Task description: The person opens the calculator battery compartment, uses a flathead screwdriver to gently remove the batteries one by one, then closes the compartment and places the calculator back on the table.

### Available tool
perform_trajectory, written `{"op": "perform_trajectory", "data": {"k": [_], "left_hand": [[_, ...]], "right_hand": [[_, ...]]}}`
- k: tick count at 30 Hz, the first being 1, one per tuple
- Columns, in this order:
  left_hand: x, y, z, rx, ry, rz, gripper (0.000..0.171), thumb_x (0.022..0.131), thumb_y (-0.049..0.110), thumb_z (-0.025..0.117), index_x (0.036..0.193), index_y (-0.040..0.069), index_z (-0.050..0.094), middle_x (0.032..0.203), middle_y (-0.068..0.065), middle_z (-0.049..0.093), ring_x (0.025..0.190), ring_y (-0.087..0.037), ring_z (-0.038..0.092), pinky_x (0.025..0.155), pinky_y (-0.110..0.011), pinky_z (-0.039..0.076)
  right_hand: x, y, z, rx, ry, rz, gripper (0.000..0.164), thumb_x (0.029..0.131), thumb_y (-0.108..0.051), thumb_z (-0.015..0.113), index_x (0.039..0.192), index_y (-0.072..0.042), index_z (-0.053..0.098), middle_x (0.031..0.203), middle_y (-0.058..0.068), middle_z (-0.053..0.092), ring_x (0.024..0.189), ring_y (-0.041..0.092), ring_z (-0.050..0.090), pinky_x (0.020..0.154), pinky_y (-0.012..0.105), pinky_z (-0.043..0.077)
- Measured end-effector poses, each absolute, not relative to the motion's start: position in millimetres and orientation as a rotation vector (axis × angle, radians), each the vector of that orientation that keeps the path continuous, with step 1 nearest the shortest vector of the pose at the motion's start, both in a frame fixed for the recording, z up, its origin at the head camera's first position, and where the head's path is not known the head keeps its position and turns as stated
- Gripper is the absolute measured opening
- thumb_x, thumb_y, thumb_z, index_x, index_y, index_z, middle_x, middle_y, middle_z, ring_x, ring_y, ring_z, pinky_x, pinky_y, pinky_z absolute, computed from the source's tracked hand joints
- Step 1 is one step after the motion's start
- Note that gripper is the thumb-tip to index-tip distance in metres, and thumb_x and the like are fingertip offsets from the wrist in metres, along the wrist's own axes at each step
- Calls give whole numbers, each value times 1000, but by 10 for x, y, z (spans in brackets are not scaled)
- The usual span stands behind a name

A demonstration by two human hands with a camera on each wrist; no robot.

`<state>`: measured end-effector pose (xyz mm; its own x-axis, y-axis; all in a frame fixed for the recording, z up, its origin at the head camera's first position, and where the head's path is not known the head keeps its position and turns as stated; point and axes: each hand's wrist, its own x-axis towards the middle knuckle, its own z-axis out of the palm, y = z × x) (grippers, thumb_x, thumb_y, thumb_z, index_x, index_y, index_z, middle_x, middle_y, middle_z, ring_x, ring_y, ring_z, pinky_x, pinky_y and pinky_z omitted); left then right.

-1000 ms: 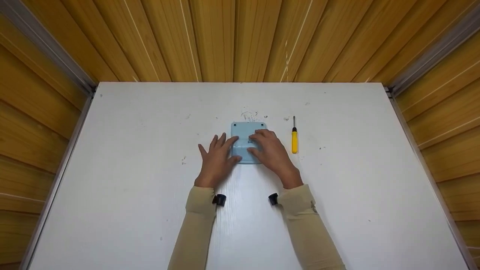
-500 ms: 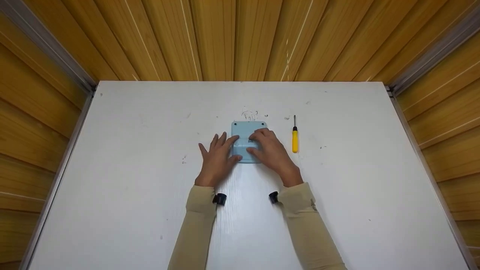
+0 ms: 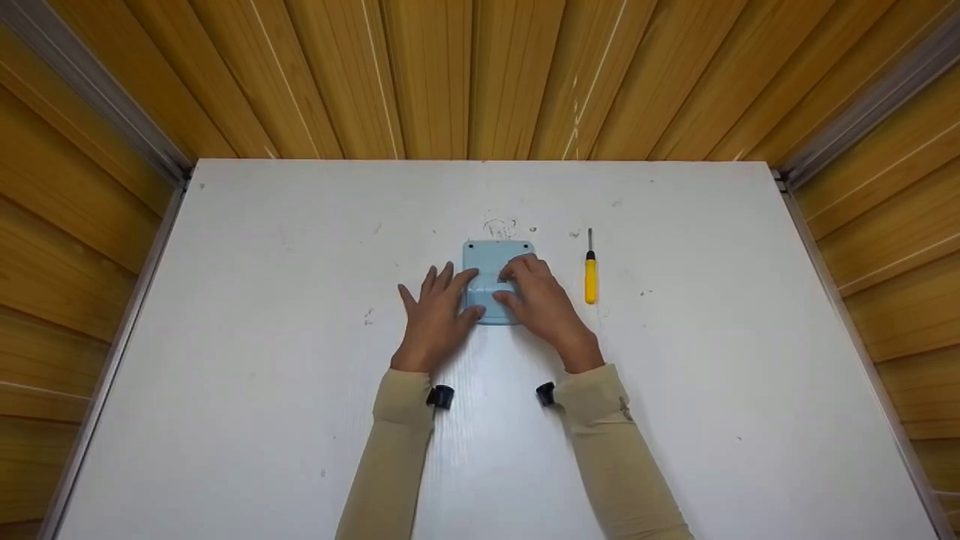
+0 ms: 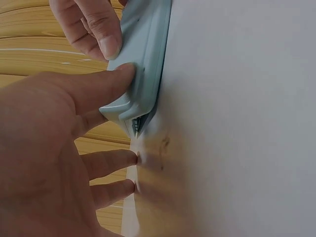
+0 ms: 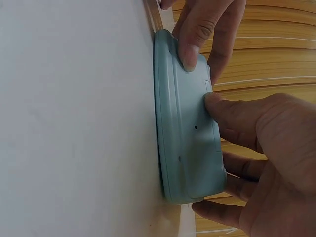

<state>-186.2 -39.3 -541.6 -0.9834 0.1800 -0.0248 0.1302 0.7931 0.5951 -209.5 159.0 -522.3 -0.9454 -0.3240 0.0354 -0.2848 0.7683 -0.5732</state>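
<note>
A light blue flat plastic device [image 3: 487, 259], shaped like a desk calculator, lies on the white table with its back up. Small dark holes mark its far corners. My left hand [image 3: 436, 322] presses the left part with thumb and index finger, the other fingers spread out beside it. Over the right half bends my right hand [image 3: 546, 309], thumb and curled index finger set around a small dark mark near the middle. In the right wrist view the right thumb [image 5: 217, 106] rests on the device's back [image 5: 197, 158], with fingers behind and along its edge.
A screwdriver [image 3: 590, 277] with a yellow handle lies to the right of the device, tip pointing away. The white table [image 3: 262, 360] has scattered dark scuffs. Wood-look panels [image 3: 502, 82] rise behind its far edge and at both sides.
The right index finger has shifted slightly, and less of the dark mark on the device's back shows. Left hand, device and screwdriver keep their places; the whole view has drifted a little.
</note>
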Motion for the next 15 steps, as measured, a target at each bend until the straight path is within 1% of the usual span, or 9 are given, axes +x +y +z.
{"op": "perform_trajectory", "data": {"k": [8,15], "left_hand": [[-1866,-409,-5427,283,2924,940,60,101,40,72,156,25,54,166,-20,40,157,-45,25,114,-84,2],[-1873,-420,-5426,282,2910,947,60,102,40,72,157,25,53,167,-19,39,157,-44,24,115,-83,0]], "right_hand": [[-2096,1589,-5243,-530,2892,-958,27,102,-17,75,121,-4,61,129,14,57,130,35,53,110,45,47],[-2092,1583,-5247,-544,2913,-941,28,102,-17,75,121,-4,60,129,14,57,129,34,54,111,45,47]]}}
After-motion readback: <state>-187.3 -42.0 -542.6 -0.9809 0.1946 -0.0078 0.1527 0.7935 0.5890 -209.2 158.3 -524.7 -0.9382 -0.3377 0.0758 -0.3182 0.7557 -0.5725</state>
